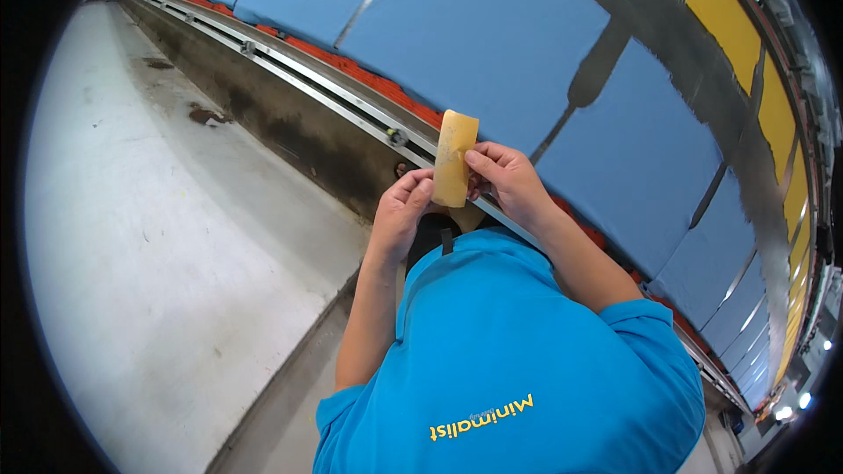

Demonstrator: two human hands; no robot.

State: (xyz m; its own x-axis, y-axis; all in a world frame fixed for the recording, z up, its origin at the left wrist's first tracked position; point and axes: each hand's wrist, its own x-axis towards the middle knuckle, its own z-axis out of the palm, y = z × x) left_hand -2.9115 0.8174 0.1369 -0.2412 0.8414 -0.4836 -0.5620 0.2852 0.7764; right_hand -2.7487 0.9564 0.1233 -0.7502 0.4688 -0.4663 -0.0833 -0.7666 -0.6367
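Through the head view I have the yellow strip (454,162) between the two hands, directly over the metal rail (307,82), which I take as my landmark. The right hand (514,183) is clamped on the strip, thumb laid on its face near the right edge. The left hand (402,211) has thumb and forefinger drawn close at the strip's lower left edge; I cannot tell whether they pinch it or merely touch it. Between the two I count the strip as in hand, and that is the part I can call done.

What is left is harder to read. On the far side of the rail lie light blue panels (509,44), with ragged grey areas (667,31) and yellow panels (716,4) farther off from it. I see no contact between the strip and any of them. Grey smudges on the strip suggest to me that it is used or dirty, though its material is unclear. On the near side of the rail, the pale surface (176,254) has no hand on it. I would judge this as mid-handling, with the remaining amount of work unreadable from here.
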